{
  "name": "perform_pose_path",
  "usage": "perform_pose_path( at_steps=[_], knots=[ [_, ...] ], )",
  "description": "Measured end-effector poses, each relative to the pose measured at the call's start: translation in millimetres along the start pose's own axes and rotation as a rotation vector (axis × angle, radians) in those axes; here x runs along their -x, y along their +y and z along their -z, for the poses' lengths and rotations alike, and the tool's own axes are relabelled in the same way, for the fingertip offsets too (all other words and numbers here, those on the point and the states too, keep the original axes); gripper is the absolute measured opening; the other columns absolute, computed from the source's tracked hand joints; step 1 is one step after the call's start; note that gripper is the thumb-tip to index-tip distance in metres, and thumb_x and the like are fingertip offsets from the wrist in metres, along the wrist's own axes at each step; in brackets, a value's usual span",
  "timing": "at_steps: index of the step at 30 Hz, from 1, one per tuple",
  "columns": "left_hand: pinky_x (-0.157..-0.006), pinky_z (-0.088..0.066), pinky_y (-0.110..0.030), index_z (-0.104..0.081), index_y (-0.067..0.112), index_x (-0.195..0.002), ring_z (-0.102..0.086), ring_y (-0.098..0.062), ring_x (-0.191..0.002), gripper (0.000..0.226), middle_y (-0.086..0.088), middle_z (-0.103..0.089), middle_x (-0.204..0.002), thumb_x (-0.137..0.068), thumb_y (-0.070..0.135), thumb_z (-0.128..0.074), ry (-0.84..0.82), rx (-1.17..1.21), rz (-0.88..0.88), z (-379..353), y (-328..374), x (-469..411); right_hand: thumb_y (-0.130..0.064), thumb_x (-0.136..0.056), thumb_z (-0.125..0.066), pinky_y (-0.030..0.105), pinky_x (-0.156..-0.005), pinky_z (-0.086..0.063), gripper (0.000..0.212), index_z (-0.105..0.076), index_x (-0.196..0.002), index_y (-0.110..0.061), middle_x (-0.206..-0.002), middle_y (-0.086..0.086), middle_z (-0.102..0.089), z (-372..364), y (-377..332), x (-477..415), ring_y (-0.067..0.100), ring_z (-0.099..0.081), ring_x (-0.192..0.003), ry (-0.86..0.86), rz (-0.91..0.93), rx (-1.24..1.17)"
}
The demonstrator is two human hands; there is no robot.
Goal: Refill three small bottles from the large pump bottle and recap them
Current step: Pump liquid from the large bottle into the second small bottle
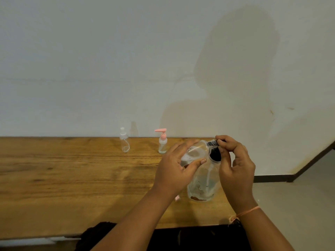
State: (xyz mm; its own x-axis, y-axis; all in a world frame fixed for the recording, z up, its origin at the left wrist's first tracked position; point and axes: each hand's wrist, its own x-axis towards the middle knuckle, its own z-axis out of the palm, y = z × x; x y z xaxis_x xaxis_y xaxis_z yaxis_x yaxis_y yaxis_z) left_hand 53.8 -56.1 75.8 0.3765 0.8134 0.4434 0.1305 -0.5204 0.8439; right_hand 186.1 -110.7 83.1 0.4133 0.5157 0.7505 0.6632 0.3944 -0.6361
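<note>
Head view: small bottle (194,153) is gripped tilted in left hand (174,169) fingers, just over pump bottle (202,183). Its cap (212,143) is pinched by right hand (235,167). Bottle should be steadied and cap turned squarely.

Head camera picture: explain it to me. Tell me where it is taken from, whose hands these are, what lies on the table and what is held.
There is no machine here: a person works with bare hands, and the one picture comes from a camera worn on their head, looking forward and down. On the wooden table stands a large pump bottle. The left hand holds a small clear bottle tilted towards the black pump head, which the right hand holds. Near the wall stand a capped clear bottle and a small bottle with a pink pump. A small pink thing lies by the left wrist, mostly hidden.
</note>
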Motion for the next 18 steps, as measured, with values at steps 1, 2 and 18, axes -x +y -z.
perform_pose_path(
  at_steps=[1, 2, 18],
  knots=[
    [-0.077, -0.041, 0.000, -0.058, 0.034, -0.123, -0.054, 0.004, -0.105, 0.051, 0.010, -0.061, -0.113, -0.075, 0.049, -0.065, 0.003, 0.002, -0.007, 0.2, 1.0, 0.2, -0.017, -0.089, -0.047, 0.017, -0.088, -0.048, 0.022, -0.057, -0.102, -0.031, -0.109, -0.017, -0.059, -0.4, -2.3, 0.0, 0.018, -0.060, -0.104, 0.010, -0.024, -0.028],
    [-0.078, -0.040, 0.001, -0.058, 0.033, -0.123, -0.054, 0.005, -0.106, 0.050, 0.009, -0.061, -0.113, -0.076, 0.047, -0.066, 0.007, 0.001, -0.019, 0.7, 1.7, 0.5, -0.015, -0.089, -0.049, 0.020, -0.088, -0.049, 0.024, -0.057, -0.102, -0.034, -0.109, -0.015, -0.060, -0.9, -4.4, -0.7, 0.018, -0.060, -0.105, 0.020, -0.037, -0.047],
    [-0.076, -0.040, 0.000, -0.057, 0.037, -0.124, -0.054, 0.004, -0.106, 0.052, 0.013, -0.060, -0.115, -0.075, 0.053, -0.064, -0.011, -0.039, 0.003, 1.8, 0.8, 0.5, -0.015, -0.090, -0.047, 0.026, -0.090, -0.050, 0.023, -0.057, -0.104, -0.030, -0.108, -0.001, -0.063, -2.7, -1.5, 2.7, 0.018, -0.061, -0.107, 0.022, -0.045, -0.070]
  ],
)
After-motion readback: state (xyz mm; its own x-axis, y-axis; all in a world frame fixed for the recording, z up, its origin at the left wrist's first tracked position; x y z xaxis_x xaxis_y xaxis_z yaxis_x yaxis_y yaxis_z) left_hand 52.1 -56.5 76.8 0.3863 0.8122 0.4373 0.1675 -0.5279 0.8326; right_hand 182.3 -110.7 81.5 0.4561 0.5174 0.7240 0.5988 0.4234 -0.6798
